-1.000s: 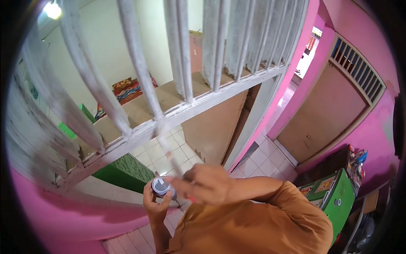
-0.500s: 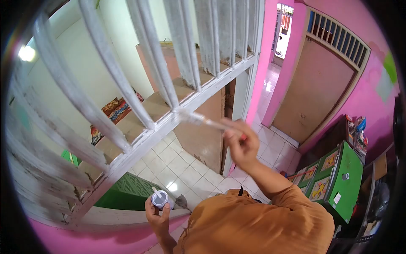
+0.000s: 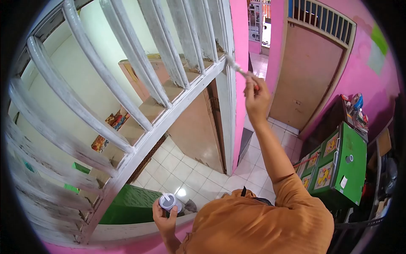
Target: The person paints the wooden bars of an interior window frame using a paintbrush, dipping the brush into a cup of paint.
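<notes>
My right hand (image 3: 257, 98) grips a paintbrush (image 3: 237, 67) by its handle, the arm stretched out ahead. The bristles touch the white-painted wooden frame (image 3: 198, 86) near its right end, where the rail meets the upright post. Low in the view, my left hand (image 3: 165, 219) is wrapped around a small open paint can (image 3: 168, 200). Greyish-white paint shows inside the can, and a pale stick leans out over its rim. White slats (image 3: 122, 40) rise from the rail, some with patchy, streaked paint.
A brown door (image 3: 306, 80) stands in the pink wall beyond. To the right is a green drawer cabinet (image 3: 353, 165) with a cluttered dark cabinet behind it. Below the rail are an ajar door panel (image 3: 196, 131), a green surface (image 3: 131, 203) and white floor tiles (image 3: 169, 169).
My right hand has moved the paintbrush along the rail, away and to the right, up to the corner post. The left hand still holds the paint can. The view has shifted slightly.
</notes>
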Action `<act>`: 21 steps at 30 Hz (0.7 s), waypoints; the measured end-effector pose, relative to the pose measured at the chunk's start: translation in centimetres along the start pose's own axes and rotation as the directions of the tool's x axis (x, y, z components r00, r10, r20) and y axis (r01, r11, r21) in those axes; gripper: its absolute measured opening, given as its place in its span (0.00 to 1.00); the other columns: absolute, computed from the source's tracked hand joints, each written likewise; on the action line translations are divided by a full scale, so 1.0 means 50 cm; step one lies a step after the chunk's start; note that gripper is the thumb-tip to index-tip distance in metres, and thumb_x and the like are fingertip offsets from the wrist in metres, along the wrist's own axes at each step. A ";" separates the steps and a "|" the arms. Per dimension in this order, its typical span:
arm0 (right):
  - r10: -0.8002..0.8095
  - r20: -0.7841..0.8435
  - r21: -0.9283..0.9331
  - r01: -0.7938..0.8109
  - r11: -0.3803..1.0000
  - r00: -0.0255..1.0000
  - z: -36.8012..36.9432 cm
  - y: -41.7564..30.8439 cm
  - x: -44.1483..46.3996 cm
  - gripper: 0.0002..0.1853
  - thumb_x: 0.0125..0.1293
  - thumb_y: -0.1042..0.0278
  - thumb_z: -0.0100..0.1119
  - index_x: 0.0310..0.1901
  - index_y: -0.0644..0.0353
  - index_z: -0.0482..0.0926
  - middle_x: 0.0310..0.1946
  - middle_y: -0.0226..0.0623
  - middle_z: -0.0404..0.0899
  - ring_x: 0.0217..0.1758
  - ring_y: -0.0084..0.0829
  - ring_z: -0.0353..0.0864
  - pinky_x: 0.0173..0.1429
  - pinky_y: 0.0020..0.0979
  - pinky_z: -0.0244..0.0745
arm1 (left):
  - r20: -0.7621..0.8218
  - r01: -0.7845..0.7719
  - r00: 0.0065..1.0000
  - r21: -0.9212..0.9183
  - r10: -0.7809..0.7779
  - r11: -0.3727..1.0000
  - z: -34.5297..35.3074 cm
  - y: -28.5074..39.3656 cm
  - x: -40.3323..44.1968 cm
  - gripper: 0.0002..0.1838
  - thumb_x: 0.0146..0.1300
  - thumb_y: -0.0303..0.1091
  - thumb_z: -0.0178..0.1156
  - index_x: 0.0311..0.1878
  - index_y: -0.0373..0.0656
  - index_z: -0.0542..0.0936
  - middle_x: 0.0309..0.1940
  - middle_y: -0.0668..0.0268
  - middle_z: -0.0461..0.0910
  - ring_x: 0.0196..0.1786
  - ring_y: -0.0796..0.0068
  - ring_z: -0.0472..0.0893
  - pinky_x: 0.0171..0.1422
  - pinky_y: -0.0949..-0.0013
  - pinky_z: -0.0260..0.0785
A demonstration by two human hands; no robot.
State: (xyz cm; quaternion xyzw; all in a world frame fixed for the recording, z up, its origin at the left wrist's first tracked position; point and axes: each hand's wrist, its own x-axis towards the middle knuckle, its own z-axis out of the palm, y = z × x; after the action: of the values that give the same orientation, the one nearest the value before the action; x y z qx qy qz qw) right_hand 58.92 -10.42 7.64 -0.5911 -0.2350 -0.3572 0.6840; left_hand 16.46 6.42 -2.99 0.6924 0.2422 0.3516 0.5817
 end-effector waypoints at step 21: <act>0.134 -0.038 0.208 -0.124 0.970 0.990 -0.019 0.070 0.053 0.12 0.77 0.67 0.57 0.51 0.67 0.83 0.29 0.28 0.72 0.26 0.17 0.72 0.29 0.21 0.68 | 0.047 0.009 0.999 0.024 -0.010 1.000 0.015 -0.001 0.022 0.29 0.60 0.26 0.72 0.61 0.31 0.71 0.51 0.60 0.79 0.54 0.72 0.79 0.63 0.68 0.70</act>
State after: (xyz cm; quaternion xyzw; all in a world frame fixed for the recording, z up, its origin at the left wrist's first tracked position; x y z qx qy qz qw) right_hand 63.19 -11.73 7.20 -0.5220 -0.2139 -0.3010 0.7689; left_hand 17.73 6.76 -2.87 0.7063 0.2359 0.3294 0.5805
